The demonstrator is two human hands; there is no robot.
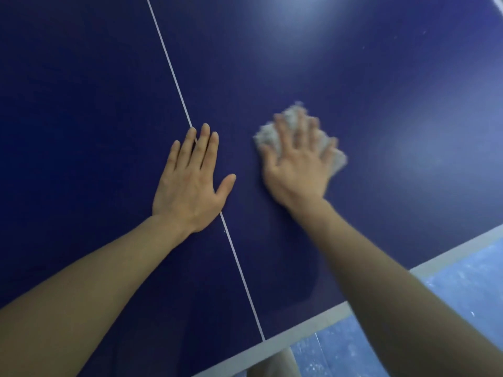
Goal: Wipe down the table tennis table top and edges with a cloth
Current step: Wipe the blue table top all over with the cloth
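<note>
Pale grey cloth (298,134) lay bunched on the dark blue surface (353,77), right of the white centre line (168,63), well in from the near edge stripe (313,315). My right hand (296,164) pressed flat on it, fingers (283,129) spread and straight, blurred. My left hand (190,180) rested palm-down across the line, fingers together, thumb out. Blue floor (462,281) showed below the edge.

Both forearms are bare to the frame edge, with no visible sleeves
</note>
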